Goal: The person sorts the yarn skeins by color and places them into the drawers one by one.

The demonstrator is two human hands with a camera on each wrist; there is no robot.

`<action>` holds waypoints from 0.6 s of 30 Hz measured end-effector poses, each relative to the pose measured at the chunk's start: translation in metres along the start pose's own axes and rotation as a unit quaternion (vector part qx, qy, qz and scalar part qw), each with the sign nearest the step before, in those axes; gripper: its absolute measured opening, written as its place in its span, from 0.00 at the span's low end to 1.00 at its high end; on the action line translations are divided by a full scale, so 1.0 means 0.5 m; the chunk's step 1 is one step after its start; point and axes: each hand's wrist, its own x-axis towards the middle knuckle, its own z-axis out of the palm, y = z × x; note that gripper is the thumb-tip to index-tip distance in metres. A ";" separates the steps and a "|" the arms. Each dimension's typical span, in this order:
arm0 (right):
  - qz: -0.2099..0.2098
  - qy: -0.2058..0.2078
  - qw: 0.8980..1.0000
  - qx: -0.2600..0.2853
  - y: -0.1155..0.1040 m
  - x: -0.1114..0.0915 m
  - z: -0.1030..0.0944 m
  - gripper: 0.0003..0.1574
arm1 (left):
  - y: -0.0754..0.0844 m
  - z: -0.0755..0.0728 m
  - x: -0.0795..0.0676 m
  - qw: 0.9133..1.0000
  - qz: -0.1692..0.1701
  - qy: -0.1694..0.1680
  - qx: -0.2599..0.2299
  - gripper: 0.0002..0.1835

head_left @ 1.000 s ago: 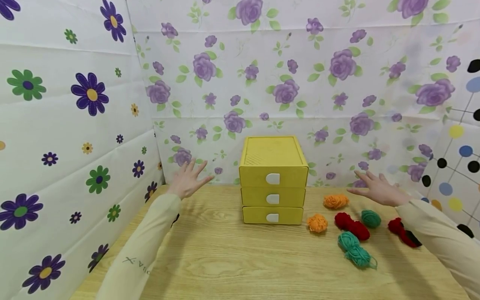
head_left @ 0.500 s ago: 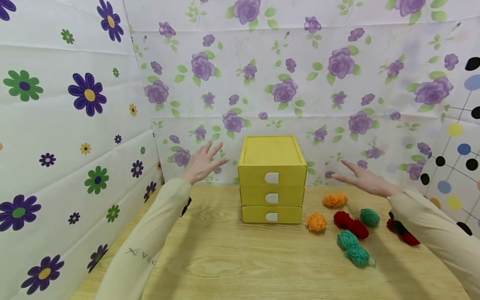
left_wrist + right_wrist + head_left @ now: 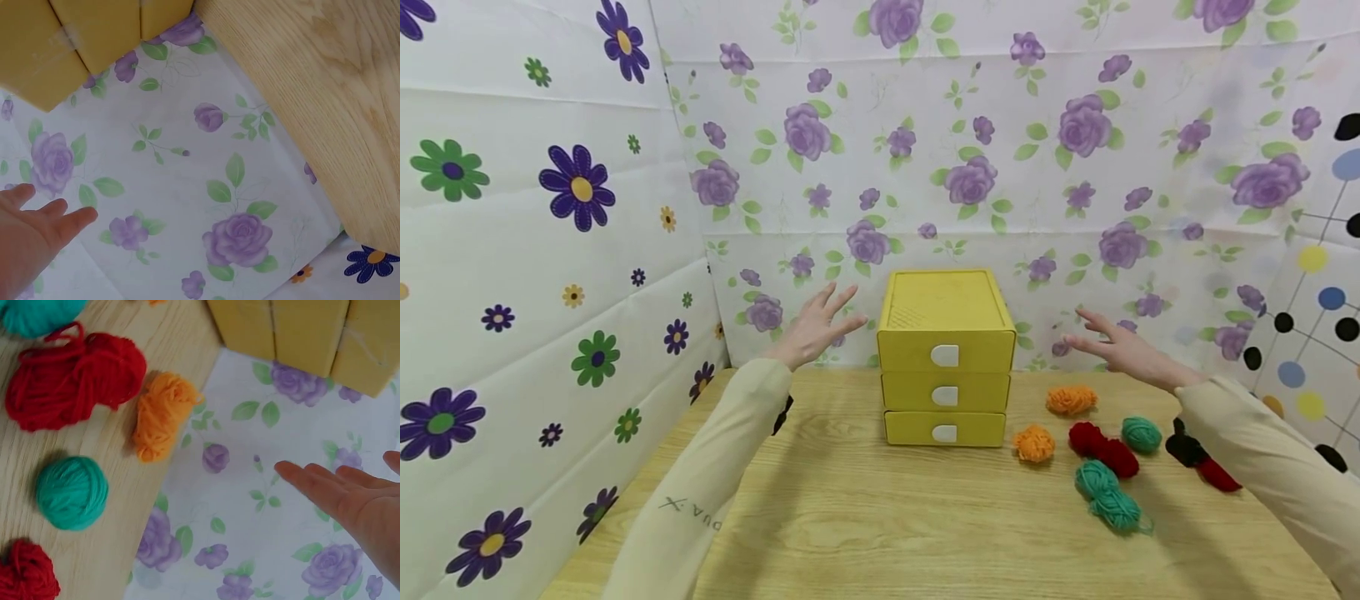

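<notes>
A yellow cabinet (image 3: 947, 354) with three drawers and white pull tabs stands at the table's back, all drawers closed. To its left my left hand (image 3: 816, 327) hovers above the table with fingers spread, holding nothing. My right hand (image 3: 1123, 350) is raised on the other side, fingers extended, over the yarn. Below it lie an orange yarn skein (image 3: 1071, 401), an orange yarn ball (image 3: 1034, 444), a red yarn skein (image 3: 1103, 450), a green yarn ball (image 3: 72, 492) and a teal yarn skein (image 3: 1108, 497). Another red skein (image 3: 1217, 475) is partly hidden by the right wrist's black camera.
The wooden table (image 3: 865, 517) runs back to a wall sheet (image 3: 925, 125) printed with purple roses. A daisy-printed sheet (image 3: 550, 275) closes off the left side, and a dotted sheet (image 3: 1311, 333) the right.
Both hands have moved inward toward the cabinet and a little higher, the left to the right and the right to the left. Cabinet and yarn have stayed in place.
</notes>
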 end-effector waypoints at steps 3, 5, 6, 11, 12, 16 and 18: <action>-0.018 0.002 0.999 0.042 -0.008 0.004 0.002 0.45 | 0.007 0.003 0.003 0.999 0.004 0.001 -0.040 0.38; -0.030 0.001 0.997 0.069 -0.015 0.007 0.004 0.43 | 0.012 0.005 0.005 0.998 0.006 0.003 -0.070 0.37; -0.034 0.000 0.996 0.081 -0.019 0.008 0.005 0.41 | 0.014 0.007 0.006 0.996 0.006 0.003 -0.085 0.36; -0.065 0.004 0.988 0.143 -0.036 0.016 0.013 0.35 | 0.019 0.014 0.014 0.988 -0.001 0.008 -0.152 0.34; -0.074 0.007 0.985 0.154 -0.040 0.017 0.015 0.33 | 0.020 0.015 0.015 0.985 -0.003 0.008 -0.172 0.33; -0.105 0.019 0.974 0.199 -0.056 0.021 0.026 0.28 | 0.020 0.020 0.021 0.966 -0.008 0.004 -0.259 0.33; -0.114 0.021 0.970 0.214 -0.065 0.022 0.031 0.27 | 0.020 0.022 0.023 0.955 -0.009 0.002 -0.298 0.32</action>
